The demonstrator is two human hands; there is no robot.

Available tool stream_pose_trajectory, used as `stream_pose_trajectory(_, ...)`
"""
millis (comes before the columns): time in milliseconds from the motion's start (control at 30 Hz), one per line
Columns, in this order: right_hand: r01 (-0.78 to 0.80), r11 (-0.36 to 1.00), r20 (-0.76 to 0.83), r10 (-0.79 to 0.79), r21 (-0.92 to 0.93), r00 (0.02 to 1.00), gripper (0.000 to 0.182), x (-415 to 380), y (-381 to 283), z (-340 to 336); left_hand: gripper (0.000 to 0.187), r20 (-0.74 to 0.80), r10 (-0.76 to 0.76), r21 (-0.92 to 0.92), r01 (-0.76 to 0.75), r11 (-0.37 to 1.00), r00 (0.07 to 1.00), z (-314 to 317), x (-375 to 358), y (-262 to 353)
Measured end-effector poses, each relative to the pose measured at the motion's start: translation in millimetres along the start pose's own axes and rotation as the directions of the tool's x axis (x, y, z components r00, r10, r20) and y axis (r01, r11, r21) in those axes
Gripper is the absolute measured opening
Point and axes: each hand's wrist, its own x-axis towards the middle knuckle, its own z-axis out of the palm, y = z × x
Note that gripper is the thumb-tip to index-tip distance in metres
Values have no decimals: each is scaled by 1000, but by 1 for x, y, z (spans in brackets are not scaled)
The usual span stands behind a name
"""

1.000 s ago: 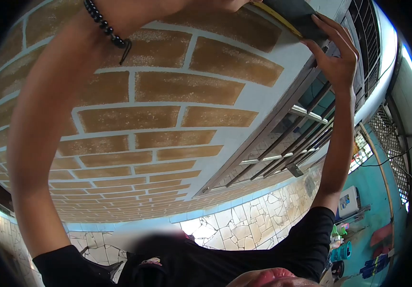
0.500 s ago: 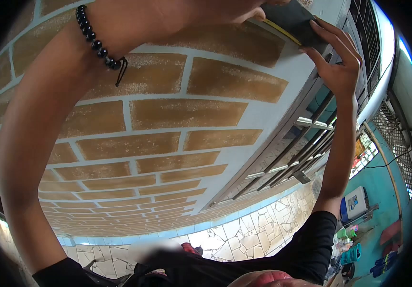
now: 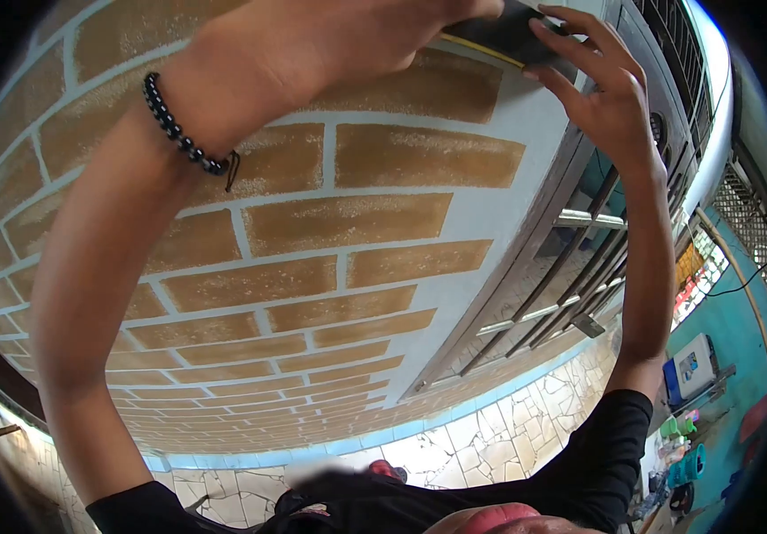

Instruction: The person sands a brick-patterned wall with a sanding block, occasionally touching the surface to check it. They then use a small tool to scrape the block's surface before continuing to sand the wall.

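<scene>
A dark flat rectangular panel with a yellow lower edge (image 3: 490,36) is up against the painted wall at the top of the view. My left hand (image 3: 392,31) grips its left end; the frame's top edge cuts off part of that hand. On the panel's right end is my right hand (image 3: 606,84), with its thumb at the lower edge and its fingers over the dark face. A black bead bracelet (image 3: 170,125) circles my left wrist. The wall (image 3: 419,156) carries brown brick shapes with pale lines between them.
Right of the wall is a grey-framed door or window with metal bars (image 3: 548,267). Cracked-tile floor (image 3: 481,436) lies below. At the far right are a teal wall (image 3: 739,329), a white-and-blue box (image 3: 691,367) and a teal basket (image 3: 688,465).
The panel and both hands have shifted left in view. The wall and the door frame appear at a slightly different angle. Both hands stay on the panel.
</scene>
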Motion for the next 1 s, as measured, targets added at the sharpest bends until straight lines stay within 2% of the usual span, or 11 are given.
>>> stream_pose_trajectory(67, 116, 993, 18, -115, -31, 993, 53, -4, 25, 1, 7, 22, 8, 8, -9, 1000, 1000, 0, 3, 2)
stream_pose_trajectory(100, 108, 994, 9, -108, -32, 994, 52, -5, 27, 4, 15, 45, 17, 31, -18, 999, 999, 0, 4, 2)
stream_pose_trajectory(200, 102, 995, -20, -102, -9, 995, 48, -6, 32, 13, 20, 98, -1, 100, -9, 995, 995, 1, 11, 5)
stream_pose_trajectory(300, 123, 992, -48, -121, 33, 991, 45, -8, 37, 13, 20, 242, -78, 54, 66, 996, 967, -10, 21, 14)
stream_pose_trajectory(400, 104, 994, -71, -102, 31, 992, 45, 2, 22, -1, 18, 231, -97, 94, 77, 993, 968, -5, 25, 15)
stream_pose_trajectory(600, 47, 995, -143, -35, 83, 989, 39, -6, 23, 2, 25, 191, -141, -7, 145, 989, 971, -3, 26, 19)
stream_pose_trajectory(700, 77, 992, -160, -60, 101, 985, 38, -12, 28, 5, 25, 112, -111, -5, 113, 994, 987, 1, 21, 23)
stream_pose_trajectory(800, 47, 989, -145, -26, 143, 989, 35, -9, 31, 3, 24, 137, -217, -54, 226, 973, 966, 1, 27, 24)
stream_pose_trajectory(833, 70, 990, -203, -44, 125, 978, 33, -11, 29, 8, 23, 116, -222, -21, 226, 974, 968, 2, 28, 28)
stream_pose_trajectory(900, 87, 989, -175, -65, 121, 982, 32, -12, 35, 5, 22, 79, -233, 34, 231, 972, 969, 4, 28, 36)
stream_pose_trajectory(1000, 56, 990, -170, -34, 132, 985, 33, -14, 35, 6, 22, 178, -342, -103, 363, 926, 923, -5, 37, 28)
